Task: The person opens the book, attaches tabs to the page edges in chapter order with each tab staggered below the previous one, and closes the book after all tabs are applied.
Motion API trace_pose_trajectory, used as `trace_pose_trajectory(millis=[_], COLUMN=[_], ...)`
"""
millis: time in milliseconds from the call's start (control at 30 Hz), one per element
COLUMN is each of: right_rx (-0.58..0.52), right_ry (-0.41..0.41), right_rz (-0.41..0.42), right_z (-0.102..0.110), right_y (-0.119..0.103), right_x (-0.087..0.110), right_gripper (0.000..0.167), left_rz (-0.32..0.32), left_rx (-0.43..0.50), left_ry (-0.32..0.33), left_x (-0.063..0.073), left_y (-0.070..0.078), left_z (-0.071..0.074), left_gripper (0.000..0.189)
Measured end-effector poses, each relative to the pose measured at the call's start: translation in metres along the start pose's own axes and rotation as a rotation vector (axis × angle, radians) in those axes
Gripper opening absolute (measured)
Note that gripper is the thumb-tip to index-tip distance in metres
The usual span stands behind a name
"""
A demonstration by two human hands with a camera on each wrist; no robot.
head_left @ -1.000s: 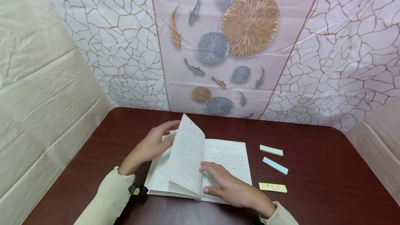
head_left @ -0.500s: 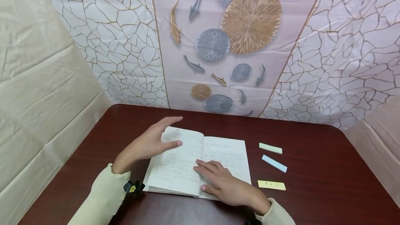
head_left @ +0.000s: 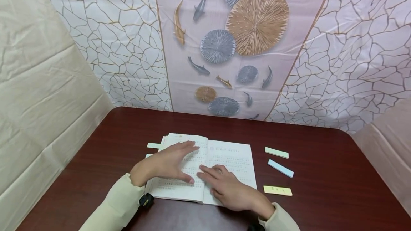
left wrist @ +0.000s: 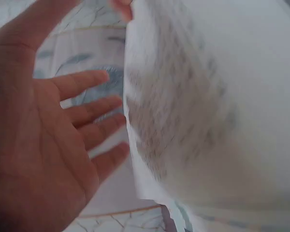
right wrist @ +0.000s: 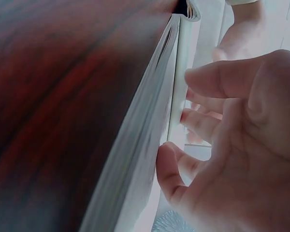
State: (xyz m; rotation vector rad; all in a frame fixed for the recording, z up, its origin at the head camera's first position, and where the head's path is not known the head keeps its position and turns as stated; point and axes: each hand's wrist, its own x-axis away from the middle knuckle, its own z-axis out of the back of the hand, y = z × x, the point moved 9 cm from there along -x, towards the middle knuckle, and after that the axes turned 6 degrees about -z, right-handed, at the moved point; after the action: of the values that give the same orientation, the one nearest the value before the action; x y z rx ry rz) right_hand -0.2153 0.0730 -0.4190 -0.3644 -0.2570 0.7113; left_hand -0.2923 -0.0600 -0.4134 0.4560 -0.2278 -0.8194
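An open book [head_left: 232,156] with printed pages lies on the dark table. My left hand [head_left: 168,161] is over the left page, fingers spread and thumb apart; in the left wrist view its fingertips [left wrist: 117,153] are at or near the paper [left wrist: 183,111], and I cannot tell if they touch. My right hand [head_left: 229,188] rests on the right page by the spine, fingertips at the fold. In the right wrist view its fingers [right wrist: 203,125] bend lightly against the page and pinch nothing. Pale green [head_left: 153,145] and blue [head_left: 148,155] tabs stick out from the book's left edge.
Right of the book lie three sticky-note pads: green [head_left: 277,152], blue [head_left: 280,168] and yellow [head_left: 277,190]. The brown tabletop [head_left: 321,174] meets a patterned cloth [head_left: 221,81] at the back. A plain cloth [head_left: 48,92] hangs at the left.
The raised leaf has come down flat on the left side. My left hand let it go, then moved right and down over the left page. The right hand has stayed near the spine.
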Motion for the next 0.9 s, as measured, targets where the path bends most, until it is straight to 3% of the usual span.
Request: trace_pose_trajectory(millis=[200,367,700,900], right_rx=[0.041,0.019,0.045,-0.048], right_ry=[0.005,-0.027,-0.039,-0.039], right_rz=[-0.018,-0.066,-0.060,-0.038], right_z=[-0.002,-0.003,-0.005,-0.003], right_y=[-0.005,-0.003,-0.003,0.002], right_x=[-0.001,0.000,0.001,0.002], right_gripper=[0.059,0.059,0.061,0.058], left_rz=[0.015,0.043,0.102,0.126], left_rx=[-0.098,-0.061,-0.008,0.022], left_ry=[-0.006,-0.017,-0.067,-0.090], left_x=[0.001,-0.001,-0.001,-0.002], left_y=[0.004,0.003,0.000,0.000], left_z=[-0.009,-0.016,-0.025,-0.029], left_gripper=[0.102,0.102,0.103,0.103])
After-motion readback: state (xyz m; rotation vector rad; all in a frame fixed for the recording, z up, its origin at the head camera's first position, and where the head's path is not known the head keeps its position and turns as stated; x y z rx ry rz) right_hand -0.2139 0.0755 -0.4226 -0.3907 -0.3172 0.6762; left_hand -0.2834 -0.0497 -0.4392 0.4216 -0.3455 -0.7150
